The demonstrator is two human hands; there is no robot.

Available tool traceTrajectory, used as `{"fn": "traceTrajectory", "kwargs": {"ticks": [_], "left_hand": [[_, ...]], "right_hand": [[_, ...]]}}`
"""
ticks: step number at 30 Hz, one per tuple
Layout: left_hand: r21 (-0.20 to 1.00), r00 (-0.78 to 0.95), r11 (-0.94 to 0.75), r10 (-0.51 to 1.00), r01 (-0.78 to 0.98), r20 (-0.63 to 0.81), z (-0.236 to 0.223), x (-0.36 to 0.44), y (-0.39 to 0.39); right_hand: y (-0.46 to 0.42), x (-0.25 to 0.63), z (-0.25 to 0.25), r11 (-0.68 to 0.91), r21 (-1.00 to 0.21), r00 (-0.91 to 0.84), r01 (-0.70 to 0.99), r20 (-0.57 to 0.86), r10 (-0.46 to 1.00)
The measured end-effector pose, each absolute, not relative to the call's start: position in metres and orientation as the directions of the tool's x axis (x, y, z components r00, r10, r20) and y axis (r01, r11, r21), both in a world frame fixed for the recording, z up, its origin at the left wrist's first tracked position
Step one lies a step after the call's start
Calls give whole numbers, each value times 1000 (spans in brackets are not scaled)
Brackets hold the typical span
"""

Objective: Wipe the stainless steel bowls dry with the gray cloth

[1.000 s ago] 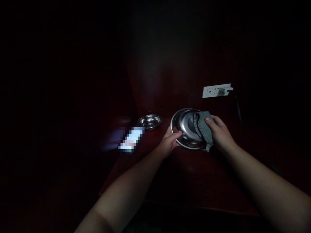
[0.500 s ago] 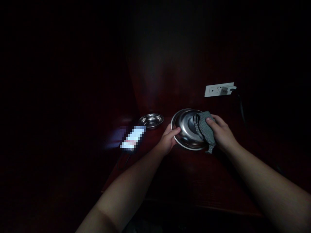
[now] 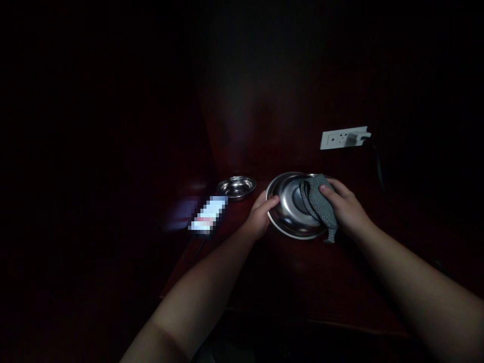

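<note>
A shiny metal bowl (image 3: 291, 212) is tilted toward me above the dark red table. My left hand (image 3: 260, 214) grips its left rim, with the thumb on the inner side and the fingers hidden behind. In my right hand (image 3: 346, 204) is a folded grey-green cloth (image 3: 319, 196) with a dark checked edge. It presses against the right part of the bowl and covers some of its rim. One corner of the cloth hangs below my right fingers. A second, smaller metal bowl (image 3: 237, 188) stands on the table to the left, apart from both hands.
Left of my left forearm lies a lit phone (image 3: 209, 214) with a cable, its screen blurred out. A white wall socket (image 3: 344, 138) with a plugged-in charger and hanging cord sits at the back right. The table's front edge (image 3: 340, 324) runs below my hands. Surroundings are very dark.
The held bowl has tilted slightly, its right side a little lower, and the rim of something shiny now shows behind the cloth. Both hands keep their holds. The view has shifted slightly.
</note>
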State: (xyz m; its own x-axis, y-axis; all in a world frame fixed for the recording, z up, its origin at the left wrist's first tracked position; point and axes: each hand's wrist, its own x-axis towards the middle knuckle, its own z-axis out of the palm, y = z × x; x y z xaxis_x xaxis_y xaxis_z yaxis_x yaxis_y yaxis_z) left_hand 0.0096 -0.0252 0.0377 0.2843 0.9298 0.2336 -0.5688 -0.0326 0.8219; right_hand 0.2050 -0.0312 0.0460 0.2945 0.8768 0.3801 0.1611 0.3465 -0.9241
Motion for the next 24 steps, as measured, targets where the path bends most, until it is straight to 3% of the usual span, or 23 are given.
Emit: {"fn": "traceTrajectory", "kwargs": {"ticks": [8,17,24], "left_hand": [[833,272,-73,926,-548,260,34,9,-25],[753,370,45,889,-657,269,45,5,-33],[877,464,40,859,-479,214,34,8,-36]], "right_hand": [[-33,205,47,325,-935,222,144,350,910],[-34,203,48,211,-966,385,-152,139,912],[-32,202,45,168,-978,467,-127,91,880]]}}
